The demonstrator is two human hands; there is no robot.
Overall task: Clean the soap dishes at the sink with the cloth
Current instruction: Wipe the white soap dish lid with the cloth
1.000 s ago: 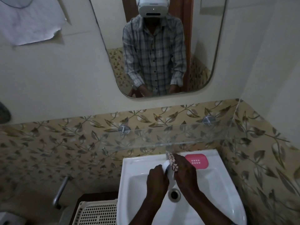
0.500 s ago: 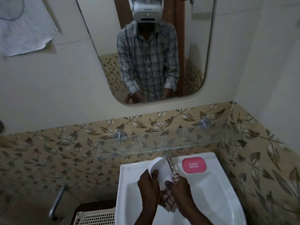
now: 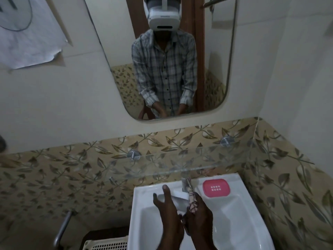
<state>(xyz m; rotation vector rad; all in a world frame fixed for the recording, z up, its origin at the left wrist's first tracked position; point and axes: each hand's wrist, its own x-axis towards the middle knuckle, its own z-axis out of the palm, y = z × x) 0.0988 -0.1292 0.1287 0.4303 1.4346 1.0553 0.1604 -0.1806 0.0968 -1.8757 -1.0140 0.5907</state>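
A white soap dish (image 3: 178, 200) is held over the back of the white sink (image 3: 239, 215), just in front of the tap. My left hand (image 3: 167, 212) holds it from the left, with two fingers reaching up past its far edge. From the right, my right hand (image 3: 199, 215) grips a patterned cloth (image 3: 192, 202) and presses it against the dish's right end. A pink soap dish (image 3: 216, 188) lies flat on the sink's back right rim, apart from both hands.
A metal tap (image 3: 185, 183) stands at the sink's back, behind the hands. A glass shelf (image 3: 162, 168) juts out above the sink, below a wall mirror (image 3: 162, 60). A cream slatted basket (image 3: 106, 245) and a metal pipe (image 3: 62, 226) are left of the sink.
The white dish has gone from upright to lying lower and flatter. My left fingers have stretched out along it, and the cloth has moved up from under the dish to its right end.
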